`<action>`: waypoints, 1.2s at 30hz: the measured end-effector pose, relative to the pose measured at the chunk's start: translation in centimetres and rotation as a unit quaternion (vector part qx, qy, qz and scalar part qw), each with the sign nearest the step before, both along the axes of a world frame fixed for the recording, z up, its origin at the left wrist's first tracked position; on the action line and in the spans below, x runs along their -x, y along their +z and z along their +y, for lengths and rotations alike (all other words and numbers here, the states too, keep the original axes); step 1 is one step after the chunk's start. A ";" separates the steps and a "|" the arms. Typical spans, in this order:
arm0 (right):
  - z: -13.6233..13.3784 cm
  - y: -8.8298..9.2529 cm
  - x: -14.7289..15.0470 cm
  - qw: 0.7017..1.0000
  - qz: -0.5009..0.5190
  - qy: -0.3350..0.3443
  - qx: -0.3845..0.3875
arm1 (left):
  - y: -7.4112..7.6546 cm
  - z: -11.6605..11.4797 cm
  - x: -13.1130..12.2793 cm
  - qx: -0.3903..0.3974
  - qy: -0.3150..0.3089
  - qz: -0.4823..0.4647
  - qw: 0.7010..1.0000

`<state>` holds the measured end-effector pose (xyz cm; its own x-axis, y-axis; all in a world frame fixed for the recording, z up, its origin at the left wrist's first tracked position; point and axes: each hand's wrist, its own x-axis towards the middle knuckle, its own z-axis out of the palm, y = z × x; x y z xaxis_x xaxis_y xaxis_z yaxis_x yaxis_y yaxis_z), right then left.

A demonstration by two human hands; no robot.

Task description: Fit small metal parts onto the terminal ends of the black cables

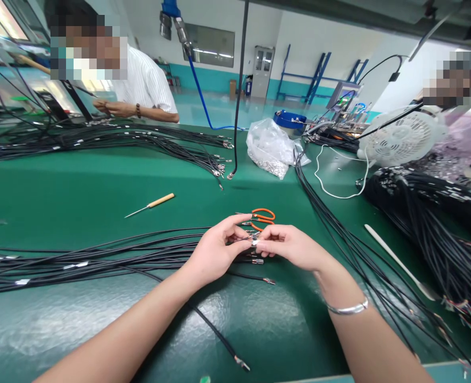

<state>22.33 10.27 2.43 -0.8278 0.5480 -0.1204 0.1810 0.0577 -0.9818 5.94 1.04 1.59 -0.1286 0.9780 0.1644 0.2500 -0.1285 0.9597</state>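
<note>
My left hand (215, 247) is closed, its thumb and fingers pinching the end of a black cable. Against it my right hand (289, 244) pinches a small silvery connector piece (254, 242) at that cable's tip; fingers hide most of it. Under and beside my left hand lies a bundle of black cables (139, 250) with metal-tipped ends and white labels. Just beyond my fingertips are orange-handled scissors (264, 215). One separate cable end (241, 363) points toward the table's front edge.
An awl with a wooden handle (161, 200) lies to the left. Farther back are a clear plastic bag (269, 143) of small parts, another cable bundle (159, 139) and a hanging black cord (239, 90). Cables (427, 213) and a white fan (403, 135) stand right. A co-worker (147, 80) works opposite.
</note>
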 end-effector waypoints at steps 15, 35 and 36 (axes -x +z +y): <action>-0.4 0.0 0.4 0.999 0.045 -0.022 0.003 | -0.4 -0.7 0.0 -0.202 0.071 0.279 0.936; -0.7 0.2 0.6 0.998 0.047 -0.043 -0.006 | -0.2 -0.8 -0.4 -0.145 0.113 0.192 0.964; -0.7 0.2 0.6 0.998 0.048 -0.041 -0.005 | -0.2 -0.8 -0.4 -0.150 0.110 0.187 0.965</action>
